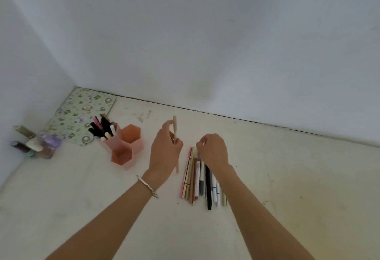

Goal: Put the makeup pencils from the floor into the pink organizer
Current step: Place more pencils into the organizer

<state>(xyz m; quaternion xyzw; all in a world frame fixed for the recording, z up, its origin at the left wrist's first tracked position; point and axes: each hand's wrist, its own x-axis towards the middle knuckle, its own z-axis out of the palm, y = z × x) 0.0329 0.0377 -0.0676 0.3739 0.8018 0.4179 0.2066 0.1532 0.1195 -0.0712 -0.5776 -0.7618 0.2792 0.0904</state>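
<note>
- The fingers of the left hand were closed around a beige pencil, holding it nearly upright, its top end above the knuckles and its lower end showing below the palm.
- The right hand was curled down over the far end of the pile of makeup pencils; its fingertips met the pile's tips, but whether they pinched one could not be told.
- The pile lay on the pale floor, pencils roughly side by side: pink, beige, white, grey and black.
- The pink organizer stood to the left of the left hand, apart from it, with hexagonal cells.
- Its far-left cell held several black, pink and white pencils; the other two visible cells looked empty.
- A silver bracelet circled the left wrist.
- A patterned green mat lay in the corner behind the organizer, with small bottles grouped by the left wall.
</note>
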